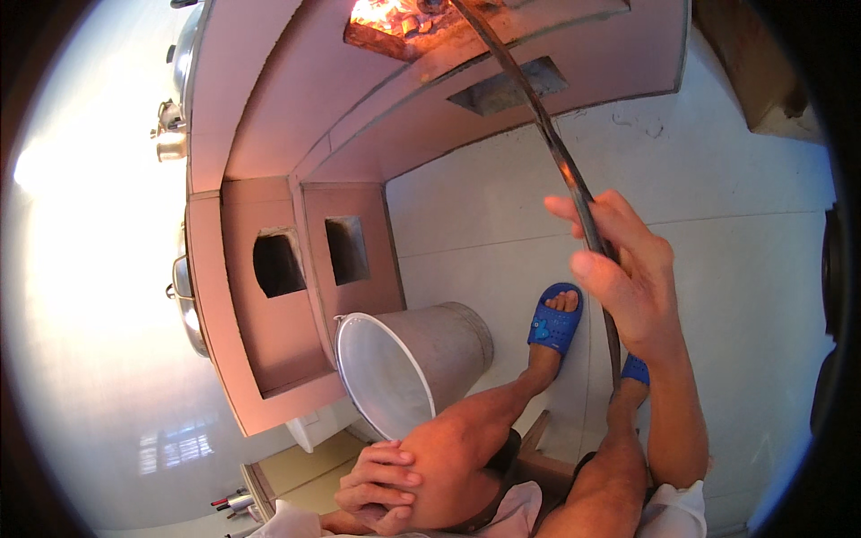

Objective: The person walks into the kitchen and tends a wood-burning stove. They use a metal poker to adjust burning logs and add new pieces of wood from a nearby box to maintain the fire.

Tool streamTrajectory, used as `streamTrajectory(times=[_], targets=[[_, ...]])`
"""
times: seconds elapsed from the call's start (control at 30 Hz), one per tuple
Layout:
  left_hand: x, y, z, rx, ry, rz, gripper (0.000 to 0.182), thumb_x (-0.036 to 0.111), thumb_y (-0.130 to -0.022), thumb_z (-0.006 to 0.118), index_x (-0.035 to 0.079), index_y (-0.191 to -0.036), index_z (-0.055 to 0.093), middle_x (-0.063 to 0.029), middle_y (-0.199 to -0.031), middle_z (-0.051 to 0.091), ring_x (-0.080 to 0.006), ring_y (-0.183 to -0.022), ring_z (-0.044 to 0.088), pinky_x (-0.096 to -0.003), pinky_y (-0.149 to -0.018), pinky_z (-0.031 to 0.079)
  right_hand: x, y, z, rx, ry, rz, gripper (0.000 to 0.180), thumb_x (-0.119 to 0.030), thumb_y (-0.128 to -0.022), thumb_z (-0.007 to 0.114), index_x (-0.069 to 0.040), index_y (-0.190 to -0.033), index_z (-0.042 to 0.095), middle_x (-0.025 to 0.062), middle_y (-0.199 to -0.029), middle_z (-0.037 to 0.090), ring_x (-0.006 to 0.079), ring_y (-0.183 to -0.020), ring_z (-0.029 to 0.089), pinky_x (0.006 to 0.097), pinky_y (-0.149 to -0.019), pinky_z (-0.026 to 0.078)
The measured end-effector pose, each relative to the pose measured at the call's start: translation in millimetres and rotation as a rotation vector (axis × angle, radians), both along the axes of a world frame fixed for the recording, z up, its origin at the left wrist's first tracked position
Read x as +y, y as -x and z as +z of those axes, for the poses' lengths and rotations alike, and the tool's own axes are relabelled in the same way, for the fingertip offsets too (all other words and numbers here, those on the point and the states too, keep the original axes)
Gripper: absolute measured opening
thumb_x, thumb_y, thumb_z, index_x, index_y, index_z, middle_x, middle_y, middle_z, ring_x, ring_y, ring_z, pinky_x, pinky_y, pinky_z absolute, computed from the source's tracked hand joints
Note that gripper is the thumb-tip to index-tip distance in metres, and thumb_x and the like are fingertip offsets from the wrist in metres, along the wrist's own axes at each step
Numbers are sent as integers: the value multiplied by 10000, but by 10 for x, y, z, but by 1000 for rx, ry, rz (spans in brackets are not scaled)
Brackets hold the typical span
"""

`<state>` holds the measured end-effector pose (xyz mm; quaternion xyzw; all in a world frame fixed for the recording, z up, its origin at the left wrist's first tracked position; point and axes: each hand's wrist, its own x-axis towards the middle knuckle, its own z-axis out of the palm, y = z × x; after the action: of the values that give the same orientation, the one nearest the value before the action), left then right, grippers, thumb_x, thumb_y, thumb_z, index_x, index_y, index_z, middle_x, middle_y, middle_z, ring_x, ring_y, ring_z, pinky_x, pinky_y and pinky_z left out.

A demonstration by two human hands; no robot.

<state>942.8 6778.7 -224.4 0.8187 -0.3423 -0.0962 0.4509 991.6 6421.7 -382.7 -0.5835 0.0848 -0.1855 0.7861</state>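
Note:
A long, dark, narrow metal fire tool [548, 128], perhaps tongs, is in my right hand [629, 269]. Its shaft passes between my thumb and fingers, and the near end comes down beside my leg. The far end reaches the mouth of a stove firebox, where burning wood and embers [403, 23] glow orange. Whether the tip touches the embers cannot be made out. My left hand [380, 484] lies on my left knee with its fingers spread and nothing in it.
The pink-tiled stove [350, 121] has dark openings in its front, with metal pots [169, 142] on top. A metal bucket [437, 356] stands on the tiled floor [484, 222] beside my left leg. My feet wear blue slippers [555, 319]. A brown box-like object [767, 74] is at upper right.

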Motion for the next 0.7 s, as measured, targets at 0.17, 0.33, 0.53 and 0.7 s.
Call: streamTrajectory(times=[0.17,0.33,0.53,0.7], targets=[[-20,12,4,9,12,0,224,233,-888,748,32,-827,671,-231,-966,753,-442,-1067,688,-623,-1050,487,-59,-470,28,63,-107,37,373,-171,-957,673,-28,-1297,724,-22,-884,445,80,-808,423,252,-700,347],[-35,0,-5,15,17,3,205,216,-864,759,34,-823,675,-231,-969,756,-442,-1070,688,-623,-1053,486,-75,-657,-30,77,-178,26,371,-197,-962,667,-35,-1290,730,-30,-912,481,84,-832,433,251,-736,351],[-22,-5,-11,26,30,-6,195,211,-850,768,38,-828,681,-226,-972,757,-444,-1072,687,-627,-1053,483,-52,-408,-102,84,-105,20,384,-173,-934,681,-44,-1293,733,-32,-901,443,79,-780,403,245,-712,339],[18,-6,-17,33,32,-6,197,214,-835,774,39,-829,685,-225,-969,757,-445,-1075,687,-634,-1040,483,-99,-245,21,142,114,38,432,-191,-887,723,-50,-1294,737,-24,-900,405,76,-718,351,242,-637,314]])
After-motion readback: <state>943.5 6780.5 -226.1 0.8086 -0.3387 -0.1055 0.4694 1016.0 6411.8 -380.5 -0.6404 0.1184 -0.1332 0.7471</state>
